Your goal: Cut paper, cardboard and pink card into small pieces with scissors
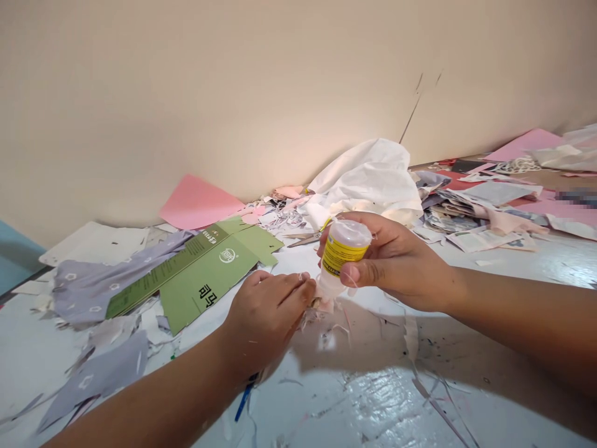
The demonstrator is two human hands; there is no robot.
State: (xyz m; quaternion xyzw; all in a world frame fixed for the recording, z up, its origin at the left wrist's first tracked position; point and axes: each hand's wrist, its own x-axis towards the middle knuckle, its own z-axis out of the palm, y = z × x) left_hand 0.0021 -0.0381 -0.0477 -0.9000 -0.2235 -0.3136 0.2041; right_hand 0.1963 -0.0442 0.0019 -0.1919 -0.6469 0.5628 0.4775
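Observation:
My right hand [396,264] is wrapped round a clear plastic glue bottle [344,252] with a yellow label. The bottle is tipped with its base up, its lower end close to the fingertips of my left hand. Thin whitish strands cling near my right thumb. My left hand [273,311] is closed, its fingers pressed together and pointing down to the tabletop. A small pinkish scrap [326,305] shows just beyond its fingertips; what the fingers hold is hidden. Part of a blue pen-like stick [243,401] lies under my left wrist.
A green printed card box [219,264] lies flattened at left beside lilac patterned paper [107,274]. Scissors [303,239] lie behind my hands. Pink paper [200,202], a crumpled white sheet [368,177] and heaped paper scraps [471,208] line the wall. Strips and glue marks dot the tabletop [373,398].

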